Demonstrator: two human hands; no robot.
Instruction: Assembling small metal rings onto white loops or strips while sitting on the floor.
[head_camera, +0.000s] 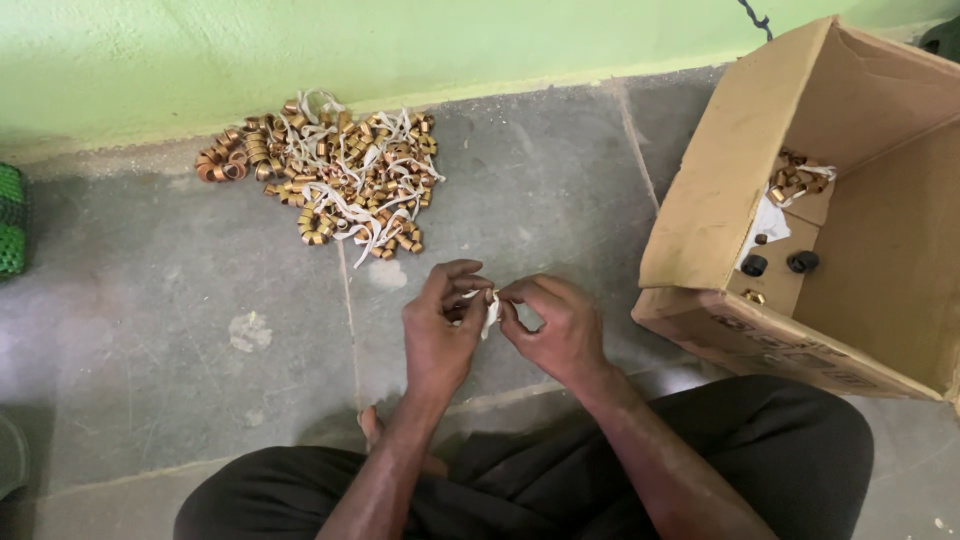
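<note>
soft even daylight, faint shadows, sharp

White strip (490, 312), thin & limp, pinched betw. both hands' fingertips just above the grey floor, centre frame, its loose end hanging down. Something small seems threaded on it at left hand side, mostly hidden by fingers, can't tell what.

I see an open brown cardboard box (730, 170) lying on its side on the grey concrete floor (150, 320). Inside the box sit two small black round caps (778, 263) and a few brass rings (797, 175). Well left of the box runs a pale green painted wall (400, 40); farther left lies a green mesh object (10, 220).
</note>
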